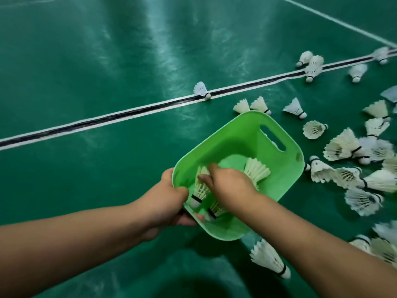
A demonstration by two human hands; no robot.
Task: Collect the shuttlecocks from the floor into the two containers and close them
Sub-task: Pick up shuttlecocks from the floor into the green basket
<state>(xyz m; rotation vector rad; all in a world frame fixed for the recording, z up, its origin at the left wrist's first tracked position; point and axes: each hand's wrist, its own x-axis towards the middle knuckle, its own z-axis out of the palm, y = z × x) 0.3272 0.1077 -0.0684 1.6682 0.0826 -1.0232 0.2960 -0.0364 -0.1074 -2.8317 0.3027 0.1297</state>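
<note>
While left grip (171, 203) clasps green basket (240, 134) rim, right grip (227, 181) hides fingertips among shuttlecocks (256, 169), grasp unclear

Single view, head-worn, wide-angle. Looks forward and steeply down over both forearms onto the green floor (107, 61). Hands and basket (240, 134) sit close, lower centre. Court line (129, 110) runs diagonally across mid-frame. Edges show lens curvature and blur at right.

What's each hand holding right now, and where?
Left hand grips the green bin by its near rim. Right hand reaches inside among the shuttlecocks; whether it holds one cannot be told.
</note>
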